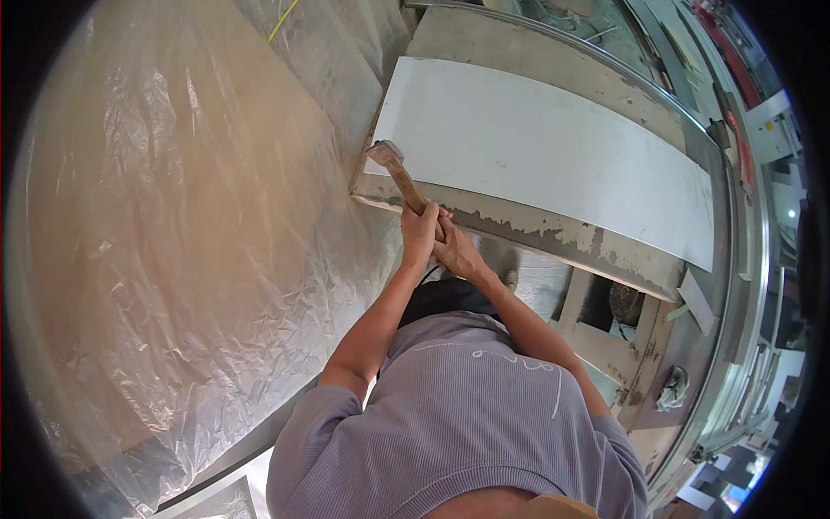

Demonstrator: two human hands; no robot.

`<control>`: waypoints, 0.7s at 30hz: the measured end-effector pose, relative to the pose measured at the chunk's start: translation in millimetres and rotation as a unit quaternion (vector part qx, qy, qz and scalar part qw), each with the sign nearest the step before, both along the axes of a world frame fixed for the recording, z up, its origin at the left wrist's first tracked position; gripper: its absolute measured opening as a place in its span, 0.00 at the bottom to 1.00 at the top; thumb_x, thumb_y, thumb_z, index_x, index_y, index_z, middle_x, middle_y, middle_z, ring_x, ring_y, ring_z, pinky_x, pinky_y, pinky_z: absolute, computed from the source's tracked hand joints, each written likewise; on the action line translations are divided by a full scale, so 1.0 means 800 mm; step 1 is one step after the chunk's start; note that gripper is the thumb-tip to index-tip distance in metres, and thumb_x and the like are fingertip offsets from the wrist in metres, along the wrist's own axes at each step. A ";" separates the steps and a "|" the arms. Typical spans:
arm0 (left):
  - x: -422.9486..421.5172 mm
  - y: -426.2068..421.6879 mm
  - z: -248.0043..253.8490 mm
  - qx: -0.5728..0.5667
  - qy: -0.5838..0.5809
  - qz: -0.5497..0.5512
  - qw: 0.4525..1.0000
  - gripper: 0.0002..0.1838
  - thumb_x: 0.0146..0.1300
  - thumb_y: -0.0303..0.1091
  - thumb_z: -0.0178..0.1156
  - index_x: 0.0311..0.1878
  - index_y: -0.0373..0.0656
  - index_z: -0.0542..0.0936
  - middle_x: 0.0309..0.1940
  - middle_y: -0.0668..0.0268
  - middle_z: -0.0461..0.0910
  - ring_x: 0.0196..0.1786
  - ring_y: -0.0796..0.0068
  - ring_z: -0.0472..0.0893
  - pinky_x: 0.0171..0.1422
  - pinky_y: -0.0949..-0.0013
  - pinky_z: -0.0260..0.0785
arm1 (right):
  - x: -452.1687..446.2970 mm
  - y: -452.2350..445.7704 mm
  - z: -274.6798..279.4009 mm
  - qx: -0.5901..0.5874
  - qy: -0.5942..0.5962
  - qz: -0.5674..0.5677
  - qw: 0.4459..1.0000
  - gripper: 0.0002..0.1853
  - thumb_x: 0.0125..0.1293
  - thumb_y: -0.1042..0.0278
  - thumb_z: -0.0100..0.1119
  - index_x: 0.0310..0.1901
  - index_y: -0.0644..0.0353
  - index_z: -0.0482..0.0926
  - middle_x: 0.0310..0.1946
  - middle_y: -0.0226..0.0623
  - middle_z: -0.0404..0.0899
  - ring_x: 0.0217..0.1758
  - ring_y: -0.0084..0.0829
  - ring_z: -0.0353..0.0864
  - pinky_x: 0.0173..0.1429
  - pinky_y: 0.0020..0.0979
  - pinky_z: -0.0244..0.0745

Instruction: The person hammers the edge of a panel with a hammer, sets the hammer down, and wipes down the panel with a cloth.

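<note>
A hammer with a wooden handle and a blocky, worn head points up and to the left, its head over the left end of a white sheet. My left hand is wrapped round the handle. Lower down, my right hand grips the handle too, close beside the left one. Both hands are closed, and part of the lower handle is hidden by the fingers. The white sheet lies flat on a worn workbench with peeling paint along its front edge.
Crinkled clear plastic film covers a large surface on the left. A metal rail curves along the right side. A crumpled rag and a small white offcut lie at the lower right.
</note>
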State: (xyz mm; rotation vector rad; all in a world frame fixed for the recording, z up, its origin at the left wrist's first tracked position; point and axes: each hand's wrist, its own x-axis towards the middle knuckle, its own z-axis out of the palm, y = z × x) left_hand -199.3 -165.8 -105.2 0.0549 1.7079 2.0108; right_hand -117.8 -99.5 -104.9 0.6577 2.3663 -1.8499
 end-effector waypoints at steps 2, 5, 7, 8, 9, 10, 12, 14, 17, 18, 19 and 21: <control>0.000 0.000 0.002 0.000 0.000 -0.002 1.000 0.10 0.60 0.28 0.53 0.42 0.35 0.66 0.25 0.59 0.77 0.29 0.68 0.81 0.37 0.67 0.76 | 0.000 -0.001 0.001 0.000 -0.002 -0.005 1.000 0.37 0.57 0.44 0.54 0.59 0.67 0.63 0.35 0.49 0.79 0.39 0.45 0.81 0.43 0.39 0.74; 0.001 -0.001 0.005 -0.006 0.002 -0.006 1.000 0.10 0.61 0.29 0.52 0.42 0.34 0.66 0.26 0.59 0.77 0.30 0.67 0.82 0.39 0.66 0.76 | 0.000 -0.001 0.002 -0.012 -0.010 -0.004 1.000 0.39 0.57 0.43 0.53 0.61 0.67 0.61 0.35 0.50 0.79 0.39 0.46 0.82 0.41 0.39 0.75; 0.002 -0.001 0.006 -0.010 0.005 -0.011 1.000 0.11 0.62 0.30 0.51 0.42 0.33 0.67 0.26 0.59 0.78 0.32 0.66 0.82 0.41 0.66 0.76 | 0.001 -0.001 0.003 -0.023 -0.013 -0.003 1.000 0.40 0.57 0.43 0.53 0.63 0.67 0.60 0.35 0.51 0.79 0.38 0.47 0.82 0.39 0.39 0.75; 0.002 0.000 0.007 -0.011 0.009 -0.009 1.000 0.11 0.62 0.30 0.51 0.42 0.33 0.67 0.26 0.59 0.77 0.32 0.66 0.82 0.41 0.66 0.76 | 0.001 -0.002 0.002 -0.019 0.000 -0.013 1.000 0.38 0.57 0.47 0.54 0.62 0.67 0.61 0.31 0.45 0.78 0.31 0.38 0.79 0.35 0.36 0.73; 0.002 -0.001 0.005 -0.013 0.012 -0.007 1.000 0.10 0.62 0.30 0.51 0.42 0.33 0.67 0.26 0.59 0.77 0.32 0.66 0.82 0.41 0.66 0.76 | 0.001 -0.003 0.002 -0.016 0.012 -0.024 1.000 0.36 0.57 0.51 0.55 0.61 0.68 0.62 0.26 0.39 0.76 0.24 0.30 0.77 0.32 0.32 0.72; 0.001 -0.001 0.004 -0.014 0.013 -0.009 1.000 0.10 0.62 0.30 0.51 0.42 0.33 0.67 0.26 0.59 0.77 0.32 0.66 0.82 0.41 0.66 0.76 | 0.001 -0.002 0.002 -0.017 0.013 -0.026 0.999 0.36 0.57 0.51 0.55 0.61 0.68 0.62 0.26 0.39 0.76 0.24 0.30 0.77 0.32 0.32 0.72; 0.002 0.000 0.003 -0.005 0.016 -0.004 1.000 0.11 0.62 0.29 0.51 0.42 0.32 0.67 0.26 0.59 0.77 0.31 0.66 0.82 0.40 0.66 0.76 | 0.001 0.000 0.002 -0.003 -0.023 0.005 1.000 0.41 0.58 0.43 0.52 0.64 0.67 0.58 0.36 0.52 0.79 0.38 0.48 0.82 0.39 0.40 0.75; 0.003 0.000 0.004 -0.002 0.009 -0.004 1.000 0.11 0.62 0.29 0.52 0.42 0.32 0.66 0.26 0.59 0.77 0.31 0.66 0.82 0.40 0.66 0.76 | 0.002 -0.001 0.002 0.004 -0.019 0.000 1.000 0.41 0.58 0.43 0.52 0.64 0.67 0.58 0.36 0.53 0.79 0.38 0.49 0.82 0.40 0.40 0.75; 0.002 -0.002 0.004 0.009 -0.009 -0.004 1.000 0.11 0.61 0.29 0.52 0.43 0.34 0.66 0.27 0.60 0.76 0.31 0.67 0.81 0.39 0.66 0.76 | 0.002 -0.003 0.000 0.013 -0.007 -0.005 1.000 0.41 0.58 0.43 0.52 0.64 0.67 0.58 0.36 0.54 0.79 0.39 0.51 0.81 0.42 0.41 0.74; 0.002 -0.002 0.004 0.016 -0.021 -0.005 1.000 0.11 0.59 0.28 0.53 0.43 0.36 0.65 0.27 0.60 0.75 0.31 0.67 0.81 0.39 0.66 0.76 | 0.002 -0.003 0.001 0.014 0.001 -0.007 1.000 0.40 0.58 0.43 0.52 0.64 0.67 0.59 0.36 0.54 0.79 0.39 0.52 0.81 0.43 0.42 0.74; 0.002 -0.002 0.004 0.016 -0.022 -0.005 1.000 0.11 0.59 0.28 0.53 0.43 0.36 0.65 0.27 0.60 0.75 0.31 0.67 0.81 0.39 0.66 0.76 | 0.001 -0.003 0.001 0.013 0.001 -0.007 1.000 0.40 0.58 0.43 0.52 0.64 0.67 0.59 0.36 0.54 0.79 0.39 0.52 0.81 0.43 0.42 0.74; 0.002 -0.002 0.002 0.018 -0.018 -0.005 1.000 0.11 0.59 0.28 0.53 0.43 0.35 0.65 0.27 0.59 0.76 0.30 0.67 0.81 0.39 0.66 0.76 | 0.001 -0.002 -0.001 0.006 -0.015 0.000 1.000 0.40 0.58 0.43 0.52 0.64 0.67 0.59 0.36 0.55 0.79 0.40 0.53 0.81 0.44 0.42 0.74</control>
